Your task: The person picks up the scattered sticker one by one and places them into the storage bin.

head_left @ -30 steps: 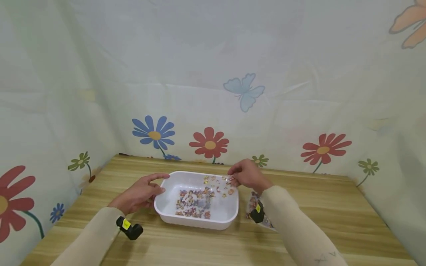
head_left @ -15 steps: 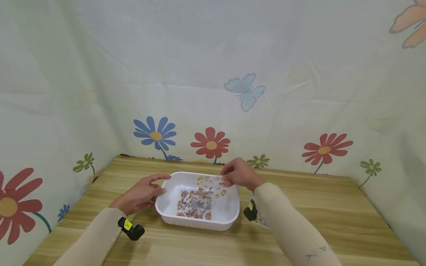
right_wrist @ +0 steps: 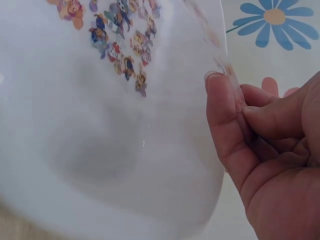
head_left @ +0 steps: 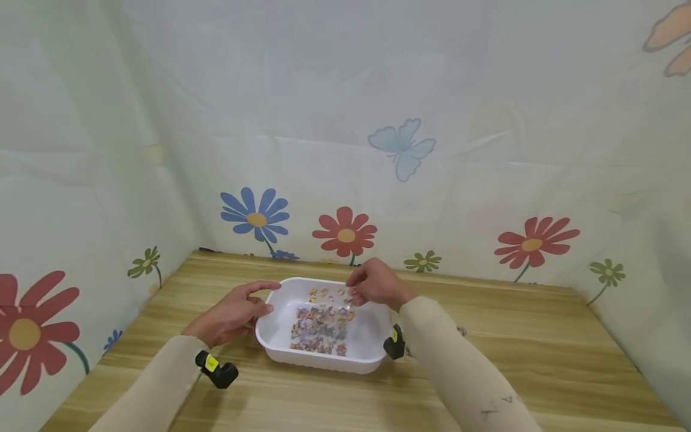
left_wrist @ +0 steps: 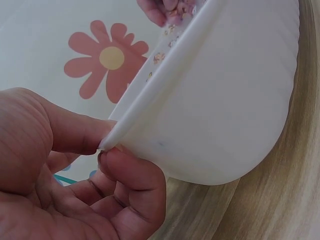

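Observation:
A white plastic tub (head_left: 335,362) stands on the wooden table, with small cartoon stickers (head_left: 321,327) lying in it. On its left side my left hand (head_left: 232,312) pinches the rim; the left wrist view shows the thumb and a finger (left_wrist: 132,170) meeting on either side of the tub edge. Over the far right part of the tub, my right hand (head_left: 380,285) pinches a thin clear sheet of cartoon stickers (head_left: 329,295). In the right wrist view the sheet (right_wrist: 230,82) appears nearly edge-on between thumb and fingers.
Mostly hidden behind the right forearm is a clear bag (head_left: 461,330) to the right of the tub. Wooden table (head_left: 540,348) extends to both sides. A flowered cloth (head_left: 459,198) hangs behind the table's far edge.
My right hand has moved left over the tub, carrying the sticker sheet along. The right forearm now covers most of the clear bag. My left hand keeps its place on the rim.

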### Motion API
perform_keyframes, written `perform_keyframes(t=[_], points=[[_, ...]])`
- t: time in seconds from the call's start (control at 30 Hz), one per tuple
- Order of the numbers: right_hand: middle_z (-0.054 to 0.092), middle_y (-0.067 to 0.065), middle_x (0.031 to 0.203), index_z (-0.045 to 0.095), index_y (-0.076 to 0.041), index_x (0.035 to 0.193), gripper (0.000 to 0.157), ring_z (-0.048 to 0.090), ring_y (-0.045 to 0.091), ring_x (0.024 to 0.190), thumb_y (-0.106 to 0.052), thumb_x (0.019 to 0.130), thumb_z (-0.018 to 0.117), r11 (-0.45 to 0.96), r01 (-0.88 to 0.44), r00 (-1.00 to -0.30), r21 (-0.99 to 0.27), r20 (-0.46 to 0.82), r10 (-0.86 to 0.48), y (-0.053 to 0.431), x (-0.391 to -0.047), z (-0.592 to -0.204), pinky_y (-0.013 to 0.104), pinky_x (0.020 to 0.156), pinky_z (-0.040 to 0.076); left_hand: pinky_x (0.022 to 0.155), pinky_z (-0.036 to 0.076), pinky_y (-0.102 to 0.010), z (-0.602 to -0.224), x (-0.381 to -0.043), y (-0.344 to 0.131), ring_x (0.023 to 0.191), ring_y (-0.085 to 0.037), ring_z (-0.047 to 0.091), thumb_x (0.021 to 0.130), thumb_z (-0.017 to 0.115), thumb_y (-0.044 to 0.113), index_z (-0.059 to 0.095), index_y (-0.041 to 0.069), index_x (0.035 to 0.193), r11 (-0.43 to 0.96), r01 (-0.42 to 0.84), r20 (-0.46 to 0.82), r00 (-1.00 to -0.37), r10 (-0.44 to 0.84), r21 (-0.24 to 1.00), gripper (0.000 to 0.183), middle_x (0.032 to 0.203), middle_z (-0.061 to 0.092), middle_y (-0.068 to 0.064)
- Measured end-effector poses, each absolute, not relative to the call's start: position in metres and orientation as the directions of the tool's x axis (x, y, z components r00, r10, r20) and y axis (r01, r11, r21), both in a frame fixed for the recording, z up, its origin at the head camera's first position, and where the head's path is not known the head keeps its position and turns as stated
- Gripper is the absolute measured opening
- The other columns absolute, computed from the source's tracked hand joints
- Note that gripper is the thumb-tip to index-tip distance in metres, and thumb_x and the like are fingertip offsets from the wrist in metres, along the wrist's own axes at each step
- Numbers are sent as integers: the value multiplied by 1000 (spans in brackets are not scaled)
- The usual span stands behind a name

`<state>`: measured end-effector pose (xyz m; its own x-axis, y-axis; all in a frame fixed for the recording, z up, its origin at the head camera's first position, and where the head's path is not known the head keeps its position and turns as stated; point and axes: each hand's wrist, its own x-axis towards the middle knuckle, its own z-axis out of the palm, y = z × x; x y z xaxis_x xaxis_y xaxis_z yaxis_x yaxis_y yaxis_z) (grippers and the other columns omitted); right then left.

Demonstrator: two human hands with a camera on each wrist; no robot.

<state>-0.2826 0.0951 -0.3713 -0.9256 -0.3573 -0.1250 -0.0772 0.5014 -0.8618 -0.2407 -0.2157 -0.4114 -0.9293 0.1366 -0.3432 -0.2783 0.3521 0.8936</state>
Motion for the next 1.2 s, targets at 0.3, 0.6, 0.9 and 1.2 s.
perform_keyframes(t=[0.3, 0.6, 0.9, 1.2], points=[[75, 20, 91, 73, 13, 107, 17, 66, 13, 64, 11, 94, 63, 510, -92, -924, -855, -117, -363, 80, -281, -374, 29, 66, 63, 70, 60, -38, -413, -243, -216, 95, -27, 66, 102, 62, 9, 45, 19, 156, 348, -275, -339, -931, 137, 896, 56, 125, 64, -21], [74, 17, 99, 74, 7, 113, 22, 69, 19, 73, 6, 94, 64, 567, -75, -923, -821, -157, -350, 74, -281, -377, 30, 73, 63, 65, 56, -35, -413, -243, -217, 92, -26, 64, 103, 61, 9, 45, 18, 156, 348, -266, -331, -933, 143, 899, 56, 121, 64, -20], [76, 17, 107, 74, 5, 121, 30, 70, 20, 83, 4, 92, 66, 606, -117, -916, -787, -150, -372, 70, -279, -379, 33, 79, 63, 65, 56, -34, -411, -242, -215, 92, -27, 64, 103, 62, 9, 45, 18, 156, 354, -270, -335, -933, 134, 895, 57, 122, 64, -20], [77, 15, 114, 75, 3, 120, 30, 67, 21, 93, 0, 91, 66, 632, -147, -923, -761, -125, -365, 70, -277, -381, 33, 81, 61, 65, 56, -34, -410, -241, -215, 91, -26, 64, 103, 62, 9, 45, 18, 156, 357, -272, -336, -933, 130, 893, 57, 122, 64, -20]])
